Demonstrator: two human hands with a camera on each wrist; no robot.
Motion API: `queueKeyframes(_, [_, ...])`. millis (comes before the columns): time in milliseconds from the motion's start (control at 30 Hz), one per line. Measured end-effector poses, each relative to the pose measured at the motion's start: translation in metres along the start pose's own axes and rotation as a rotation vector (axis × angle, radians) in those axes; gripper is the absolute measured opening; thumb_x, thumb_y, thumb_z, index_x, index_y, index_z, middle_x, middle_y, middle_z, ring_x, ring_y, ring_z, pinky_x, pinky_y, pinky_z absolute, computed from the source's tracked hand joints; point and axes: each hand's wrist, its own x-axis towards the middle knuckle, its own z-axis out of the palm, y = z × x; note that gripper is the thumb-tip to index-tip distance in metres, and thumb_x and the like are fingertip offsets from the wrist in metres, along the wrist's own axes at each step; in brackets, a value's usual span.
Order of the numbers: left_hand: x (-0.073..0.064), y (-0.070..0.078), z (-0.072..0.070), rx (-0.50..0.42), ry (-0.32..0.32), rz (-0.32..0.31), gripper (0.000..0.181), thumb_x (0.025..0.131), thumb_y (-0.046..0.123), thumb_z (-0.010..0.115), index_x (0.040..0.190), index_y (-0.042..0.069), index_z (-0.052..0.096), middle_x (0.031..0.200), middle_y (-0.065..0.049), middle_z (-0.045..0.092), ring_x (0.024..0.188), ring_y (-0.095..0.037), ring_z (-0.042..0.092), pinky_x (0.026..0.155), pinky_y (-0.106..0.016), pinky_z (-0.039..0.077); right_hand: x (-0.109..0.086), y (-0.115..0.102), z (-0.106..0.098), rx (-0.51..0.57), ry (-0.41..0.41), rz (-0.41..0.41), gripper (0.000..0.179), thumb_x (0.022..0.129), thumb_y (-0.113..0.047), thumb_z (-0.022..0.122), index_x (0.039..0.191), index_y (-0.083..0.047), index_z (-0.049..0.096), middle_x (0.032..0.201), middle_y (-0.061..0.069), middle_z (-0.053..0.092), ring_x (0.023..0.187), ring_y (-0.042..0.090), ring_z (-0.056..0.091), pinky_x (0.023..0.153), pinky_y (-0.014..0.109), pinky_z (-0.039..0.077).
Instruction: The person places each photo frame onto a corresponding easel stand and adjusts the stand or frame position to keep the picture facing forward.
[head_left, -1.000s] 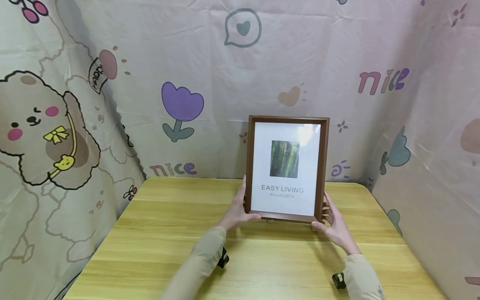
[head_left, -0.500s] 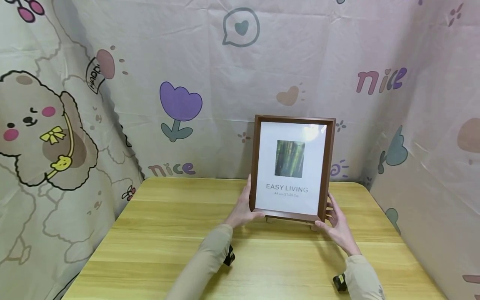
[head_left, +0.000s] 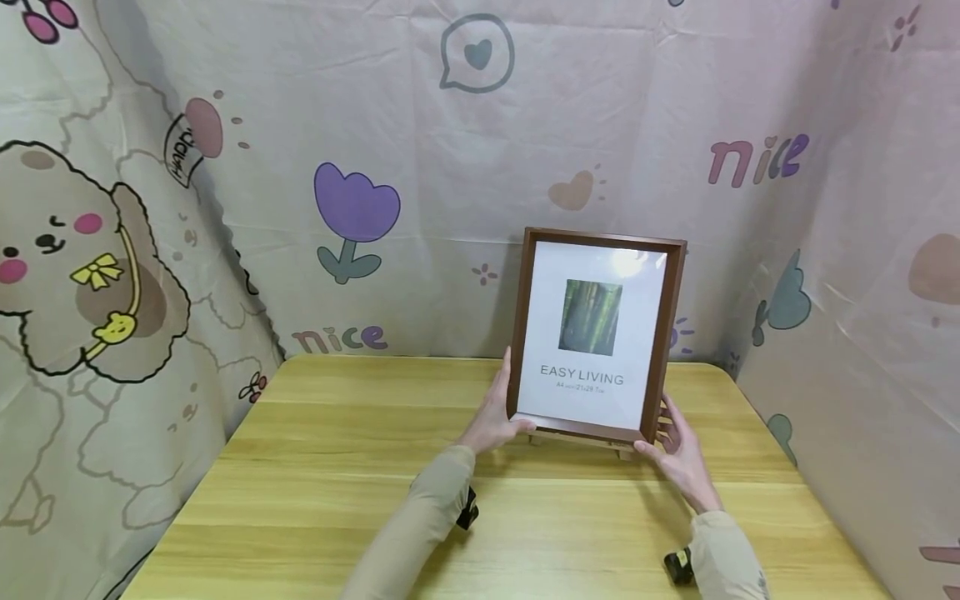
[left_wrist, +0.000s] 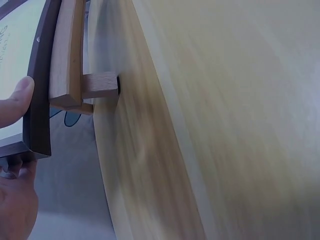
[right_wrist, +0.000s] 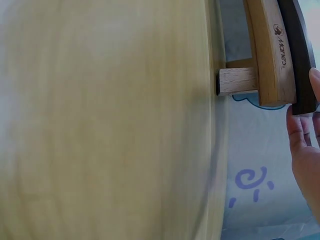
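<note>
A brown picture frame (head_left: 592,333) with a white insert and a small green picture stands near the back of the table, its top tipped slightly right in the head view. My left hand (head_left: 498,417) grips its lower left corner, thumb over the front and fingers behind. At the lower right corner, my right hand (head_left: 682,462) holds it the same way. Right at the frame's bottom edge is the ledge of a small wooden easel (right_wrist: 272,55), whose short feet reach the tabletop. In the left wrist view the easel (left_wrist: 67,55) shows its ledge and one foot.
The wood-grain table (head_left: 360,417) spreads out in front and to the left of the frame. A printed cloth (head_left: 450,167) hangs behind the table and along both sides. Each sleeved wrist carries a small black camera (head_left: 678,567).
The frame has shifted right with its top leaning further right, and its lower left corner has risen slightly. My left hand has moved right with it; the right hand has hardly moved.
</note>
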Motion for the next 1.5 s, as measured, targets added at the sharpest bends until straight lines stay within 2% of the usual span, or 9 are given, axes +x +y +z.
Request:
queueKeyframes(167, [0.002,-0.002,0.003,-0.008,-0.001,-0.033,0.134,0.077,0.008,0.086,0.161,0.025,-0.017,0.172,-0.003,-0.005,0.158,-0.032,0.013,0.126,-0.053,0.022,0.001,0.002,-0.001,0.001,-0.011,0.073,0.093,0.085,0.014,0.068,0.159,0.004,0.013,0.141,0.027,0.040,0.105,-0.009,0.051,0.094,0.001,0.044])
queueKeyframes(367, [0.002,-0.006,0.006,-0.040,0.014,-0.045,0.137,0.077,0.007,0.086,0.159,0.034,-0.021,0.172,-0.008,0.001,0.154,-0.037,0.023,0.125,-0.054,0.025,0.002,0.001,-0.003,-0.037,-0.027,0.145,0.085,0.089,0.007,0.068,0.158,0.007,0.018,0.145,0.036,0.042,0.105,-0.017,0.050,0.096,-0.002,0.039])
queueKeyframes(533, [0.002,-0.007,0.010,-0.074,0.034,-0.111,0.126,0.077,0.010,0.086,0.163,0.017,-0.006,0.170,-0.017,0.013,0.152,-0.041,0.027,0.124,-0.057,0.026,0.002,-0.002,-0.002,-0.087,-0.050,0.209,0.077,0.092,0.002,0.067,0.155,0.009,0.023,0.142,0.036,0.046,0.102,-0.017,0.048,0.091,0.000,0.042])
queueKeyframes(700, [0.002,-0.009,0.013,-0.084,0.041,-0.208,0.109,0.079,0.014,0.086,0.160,0.002,0.014,0.164,-0.024,0.026,0.148,-0.044,0.033,0.122,-0.059,0.030,0.003,-0.004,0.000,-0.141,-0.081,0.273,0.075,0.096,-0.010,0.067,0.156,0.004,0.024,0.145,0.030,0.046,0.114,0.003,0.054,0.091,0.004,0.042])
queueKeyframes(833, [0.002,-0.013,0.016,-0.098,0.043,-0.176,0.107,0.081,0.016,0.085,0.160,0.001,0.014,0.163,-0.024,0.028,0.146,-0.045,0.037,0.119,-0.057,0.036,0.004,-0.004,0.002,-0.205,-0.067,0.280,0.076,0.096,-0.018,0.069,0.155,0.002,0.025,0.142,0.031,0.050,0.125,0.035,0.056,0.091,0.008,0.043])
queueKeyframes(933, [0.001,-0.016,0.019,-0.122,0.036,-0.156,0.108,0.084,0.018,0.083,0.162,0.005,0.010,0.164,-0.024,0.028,0.144,-0.045,0.040,0.117,-0.057,0.039,0.004,-0.004,0.003,-0.212,-0.048,0.278,0.078,0.096,-0.017,0.069,0.156,0.002,0.023,0.139,0.036,0.052,0.127,0.047,0.056,0.088,0.009,0.045])
queueKeyframes(1167, [-0.002,-0.019,0.023,-0.212,0.007,-0.161,0.109,0.087,0.019,0.079,0.164,0.016,0.001,0.163,-0.021,0.033,0.141,-0.041,0.045,0.119,-0.056,0.037,0.005,-0.002,0.005,-0.202,-0.028,0.280,0.080,0.095,-0.011,0.069,0.156,0.004,0.020,0.135,0.042,0.053,0.125,0.052,0.057,0.083,0.009,0.048])
queueKeyframes(1400, [-0.003,-0.018,0.023,-0.195,-0.010,-0.186,0.110,0.089,0.024,0.078,0.164,0.022,-0.002,0.166,-0.019,0.026,0.145,-0.043,0.041,0.119,-0.059,0.035,0.006,-0.002,0.005,-0.168,-0.025,0.300,0.079,0.095,-0.008,0.068,0.156,0.004,0.019,0.137,0.043,0.051,0.127,0.051,0.056,0.081,0.008,0.047])
queueKeyframes(1500, [-0.003,-0.018,0.023,-0.192,-0.017,-0.191,0.111,0.089,0.024,0.078,0.164,0.025,-0.004,0.163,-0.020,0.032,0.142,-0.042,0.045,0.119,-0.058,0.036,0.007,-0.001,0.005,-0.175,-0.031,0.317,0.080,0.096,-0.009,0.068,0.157,0.004,0.017,0.138,0.042,0.050,0.129,0.050,0.055,0.081,0.007,0.046])
